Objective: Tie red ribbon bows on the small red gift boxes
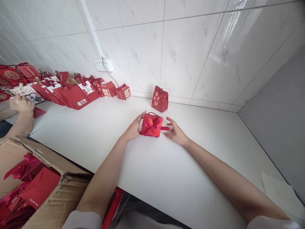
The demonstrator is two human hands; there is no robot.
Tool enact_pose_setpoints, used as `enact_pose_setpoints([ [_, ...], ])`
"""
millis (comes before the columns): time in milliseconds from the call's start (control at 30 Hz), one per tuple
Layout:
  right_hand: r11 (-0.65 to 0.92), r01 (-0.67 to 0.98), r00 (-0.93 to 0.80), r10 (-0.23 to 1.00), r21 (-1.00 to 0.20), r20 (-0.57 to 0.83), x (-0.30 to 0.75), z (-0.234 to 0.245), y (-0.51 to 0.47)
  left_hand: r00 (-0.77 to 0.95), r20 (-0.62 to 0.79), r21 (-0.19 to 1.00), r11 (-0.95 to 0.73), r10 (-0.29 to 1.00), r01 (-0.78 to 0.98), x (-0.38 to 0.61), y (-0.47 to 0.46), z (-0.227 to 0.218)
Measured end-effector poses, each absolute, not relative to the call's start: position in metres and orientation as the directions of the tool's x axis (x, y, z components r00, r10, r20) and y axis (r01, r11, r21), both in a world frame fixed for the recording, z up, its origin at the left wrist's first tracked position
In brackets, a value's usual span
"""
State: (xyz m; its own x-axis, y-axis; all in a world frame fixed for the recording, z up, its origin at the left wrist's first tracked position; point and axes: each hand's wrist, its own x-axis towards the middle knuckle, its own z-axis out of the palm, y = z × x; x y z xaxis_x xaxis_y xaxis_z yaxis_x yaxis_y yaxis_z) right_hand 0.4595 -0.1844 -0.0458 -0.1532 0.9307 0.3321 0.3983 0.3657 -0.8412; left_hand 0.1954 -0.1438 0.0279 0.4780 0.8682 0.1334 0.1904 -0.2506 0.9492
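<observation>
A small red gift box (145, 121) tied with a magenta ribbon bow (152, 126) sits on the white table in front of me. My left hand (133, 128) rests against the box's left side, its thumb and fingers around that edge. On the other side my right hand (176, 132) is spread, fingers apart, close to the loose ribbon end and a little off the box. Just behind stands a red triangular gift box (159, 99) with printed characters, close to the wall.
Red and white gift bags (75, 95) and boxes line the wall at left, by a socket (103, 64). A co-worker's hands (22, 105) hold something there. An open cardboard carton (54, 197) of red boxes stands at lower left. A grey panel (278, 105) bounds the right.
</observation>
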Motion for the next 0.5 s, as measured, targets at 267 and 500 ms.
enact_pose_setpoints([
  [267, 0.341, 0.302, -0.055, 0.939, -0.890, 0.341, 0.466, -0.053, -0.176, 0.394, 0.085, 0.903, -0.238, 0.915, 0.359, 0.187, -0.123, 0.014],
  [500, 0.396, 0.216, -0.130, 0.917, -0.892, 0.376, 0.466, -0.040, -0.180, 0.048, 0.261, 0.877, -0.257, 0.964, 0.406, 0.182, -0.125, 0.031],
])
